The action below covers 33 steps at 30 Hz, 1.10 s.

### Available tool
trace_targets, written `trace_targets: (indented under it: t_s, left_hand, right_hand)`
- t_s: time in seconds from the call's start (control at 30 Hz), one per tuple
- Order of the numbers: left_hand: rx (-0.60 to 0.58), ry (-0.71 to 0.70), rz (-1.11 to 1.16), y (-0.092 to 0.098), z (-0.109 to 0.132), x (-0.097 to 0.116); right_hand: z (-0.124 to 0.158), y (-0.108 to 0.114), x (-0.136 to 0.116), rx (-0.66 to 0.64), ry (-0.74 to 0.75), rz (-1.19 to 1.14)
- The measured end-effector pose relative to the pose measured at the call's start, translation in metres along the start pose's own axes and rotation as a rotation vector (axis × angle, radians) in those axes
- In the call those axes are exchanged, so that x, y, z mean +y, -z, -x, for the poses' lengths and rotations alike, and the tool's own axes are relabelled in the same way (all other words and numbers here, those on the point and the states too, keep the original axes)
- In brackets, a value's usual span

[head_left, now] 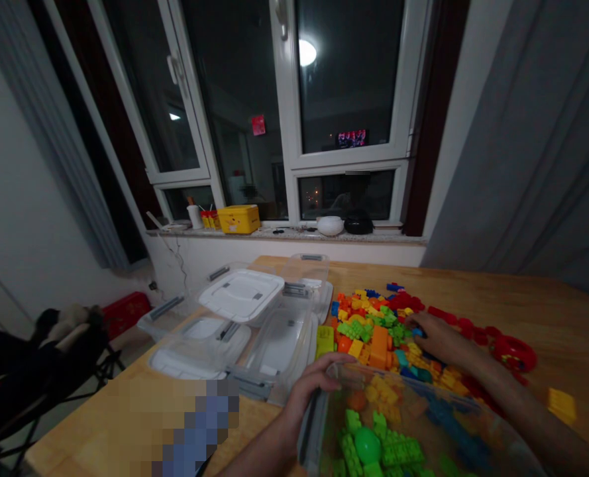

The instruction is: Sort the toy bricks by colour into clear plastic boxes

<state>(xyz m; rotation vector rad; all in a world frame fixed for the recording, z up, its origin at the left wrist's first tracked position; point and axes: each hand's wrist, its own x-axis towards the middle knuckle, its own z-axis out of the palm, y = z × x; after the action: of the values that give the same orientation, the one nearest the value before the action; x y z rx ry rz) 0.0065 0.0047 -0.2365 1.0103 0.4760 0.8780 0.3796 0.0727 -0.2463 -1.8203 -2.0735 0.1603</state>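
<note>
My left hand grips the near left rim of a clear plastic bin that holds green, yellow and blue toy bricks. My right hand reaches over the bin into a heap of coloured bricks on the wooden table. Its fingers are curled at the heap, beside a small blue brick; whether they hold it is unclear. A lime brick lies at the heap's left edge.
Several empty clear bins and lids are stacked on the table's left. Red ring pieces and a yellow brick lie at the right. A windowsill carries a yellow box and bowls. A dark chair stands at far left.
</note>
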Motion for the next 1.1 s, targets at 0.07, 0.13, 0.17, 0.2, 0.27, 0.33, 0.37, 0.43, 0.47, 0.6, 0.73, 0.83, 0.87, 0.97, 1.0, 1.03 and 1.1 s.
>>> trace_targets:
  t_s: [0.07,0.13,0.17,0.2,0.27,0.33,0.37,0.43,0.47,0.6,0.73,0.83,0.87,0.97,1.0,1.03,1.1]
  left_hand:
    - [0.003,-0.007,-0.006,-0.001,0.0,0.001]
    - [-0.007,-0.009,-0.004,-0.002,0.0,0.001]
    - [-0.012,-0.005,0.001,-0.002,0.0,0.002]
    - [-0.016,0.0,0.007,-0.003,0.001,0.002]
    - [-0.018,0.018,0.011,-0.005,0.001,0.004]
    - [-0.015,0.044,-0.004,-0.007,0.0,0.005]
    - [-0.012,0.049,-0.018,-0.007,0.0,0.006]
    - [-0.003,0.041,-0.038,-0.008,-0.001,0.006]
    - [0.002,0.027,-0.043,-0.008,-0.001,0.006]
    - [0.004,0.023,-0.074,-0.005,-0.002,0.003]
    - [0.008,0.008,-0.075,-0.002,-0.002,0.002]
    - [0.002,0.022,-0.06,-0.003,-0.001,0.002]
    - [0.003,0.03,-0.065,-0.004,-0.001,0.003]
    - [0.016,0.031,-0.091,-0.005,-0.002,0.004]
    - [0.019,0.03,-0.098,-0.005,-0.002,0.005]
    - [0.019,0.031,-0.098,-0.006,-0.002,0.005]
    - [0.021,0.037,-0.087,-0.007,-0.003,0.006]
  right_hand:
    - [0.001,-0.002,0.001,-0.006,-0.031,0.052]
    - [0.002,-0.003,0.001,-0.012,-0.057,0.102]
    - [0.003,-0.004,0.001,-0.015,-0.065,0.122]
    - [0.003,-0.005,0.0,-0.018,-0.072,0.137]
    - [0.003,-0.008,0.0,-0.024,-0.081,0.159]
    - [0.002,-0.011,0.0,-0.031,-0.091,0.169]
    - [0.002,-0.013,0.0,-0.035,-0.095,0.172]
    - [0.002,-0.016,0.001,-0.038,-0.103,0.179]
    - [0.002,-0.017,0.001,-0.036,-0.107,0.185]
    - [0.001,-0.02,0.002,-0.023,-0.116,0.206]
    - [0.001,-0.019,0.001,-0.015,-0.109,0.211]
    - [0.001,-0.017,-0.002,-0.008,-0.107,0.211]
    - [0.001,-0.016,-0.003,-0.005,-0.109,0.211]
    - [0.001,-0.015,-0.004,0.011,-0.11,0.208]
    - [0.001,-0.015,-0.004,0.017,-0.109,0.205]
    - [0.001,-0.015,-0.004,0.023,-0.106,0.202]
    - [0.002,-0.016,-0.004,0.03,-0.102,0.195]
